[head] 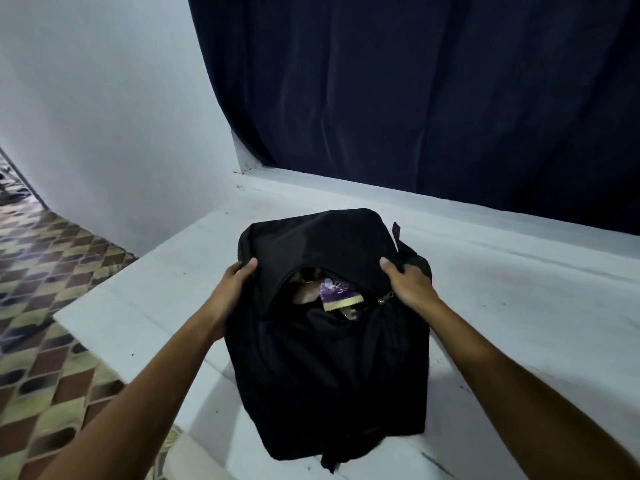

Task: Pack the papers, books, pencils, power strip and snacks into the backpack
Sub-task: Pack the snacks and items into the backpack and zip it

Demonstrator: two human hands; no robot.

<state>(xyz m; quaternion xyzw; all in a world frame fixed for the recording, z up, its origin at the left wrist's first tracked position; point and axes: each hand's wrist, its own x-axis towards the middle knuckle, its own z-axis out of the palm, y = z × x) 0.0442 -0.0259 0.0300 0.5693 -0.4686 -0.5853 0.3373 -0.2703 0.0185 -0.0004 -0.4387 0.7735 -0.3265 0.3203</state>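
Matt cloth backpack (329,368) (glossy snack wrapper (335,292))

Dim, cool, bluish light with no visible source. The black backpack (329,358) between the hands loses nearly all fabric detail. Left of the left hand (230,289), the patterned floor (41,323) smears with blur. Wide-angle distortion bends wall and curtain (433,98) edges. Soft shadows, no glare.

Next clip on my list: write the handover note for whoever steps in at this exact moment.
Left hand grips the left side of the black fabric backpack; right hand grips its right side.
The backpack stands on the white table, zip part open, metal zipper pull near the right hand.
Done: a purple snack wrapper shows inside; no loose items in view.
Left: probably tuck the wrapper in and zip shut.
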